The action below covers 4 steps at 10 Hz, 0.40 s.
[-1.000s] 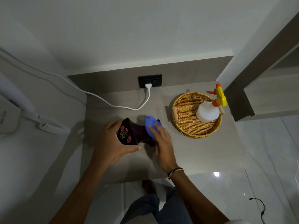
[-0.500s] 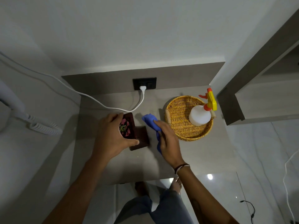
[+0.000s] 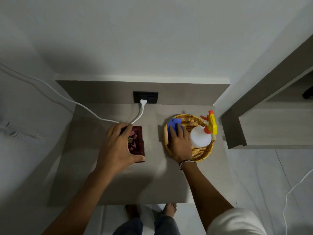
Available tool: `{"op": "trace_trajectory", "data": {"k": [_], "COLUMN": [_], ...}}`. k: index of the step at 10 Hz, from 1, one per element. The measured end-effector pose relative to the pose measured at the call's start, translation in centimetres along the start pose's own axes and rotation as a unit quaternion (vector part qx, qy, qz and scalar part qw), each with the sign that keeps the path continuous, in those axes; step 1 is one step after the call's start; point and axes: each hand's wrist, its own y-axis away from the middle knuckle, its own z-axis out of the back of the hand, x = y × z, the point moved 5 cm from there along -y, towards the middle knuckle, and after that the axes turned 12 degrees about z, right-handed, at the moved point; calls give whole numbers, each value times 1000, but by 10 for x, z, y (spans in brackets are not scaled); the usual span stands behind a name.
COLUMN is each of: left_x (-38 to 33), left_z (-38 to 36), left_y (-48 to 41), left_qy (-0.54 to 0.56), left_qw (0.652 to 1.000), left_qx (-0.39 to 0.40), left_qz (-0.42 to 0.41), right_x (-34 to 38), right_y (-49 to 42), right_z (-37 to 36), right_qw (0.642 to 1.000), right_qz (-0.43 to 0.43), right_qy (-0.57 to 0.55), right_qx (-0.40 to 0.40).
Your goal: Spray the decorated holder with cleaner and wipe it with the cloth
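Now, cloth (image 3: 174, 125): under your flat right hand (image 3: 180, 143), in the basket (image 3: 201, 154).
Holder (image 3: 136, 141): gripped by your left hand (image 3: 118, 146), long axis pointing away from you.

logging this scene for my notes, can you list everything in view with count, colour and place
holder: 1, dark red with flower pattern, lying on the table, left of the basket
cloth: 1, blue, in the basket's left part
basket: 1, yellow wicker, table's right side
spray bottle: 1, white with yellow and orange trigger, in the basket
cable: 1, white, plugged into the socket
socket: 1, black, back panel
table: 1, grey
left hand: on the holder
right hand: flat on the cloth
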Motion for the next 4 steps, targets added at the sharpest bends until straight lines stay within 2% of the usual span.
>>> {"op": "trace_trajectory", "data": {"k": [1,2,3,4], "left_x": [2,2,5,4], "left_z": [-2,-3,-5,-2], "left_y": [-1,0,3,5], "left_qy": [2,7,-14,-30], "left_qw": [1000,1000,1000,999], "left_qx": [8,11,12,-7], "left_qz": [-2,-10,-12,-10], "right_x": [-5,-11,-4,25], "right_y": [0,-2,0,2], "right_z": [-26,-29,0,47], "right_qw": [996,995,994,998], "right_qz": [15,26,26,49], "right_qy": [-2,4,-32,-43], "right_qx": [84,96,105,0]}}
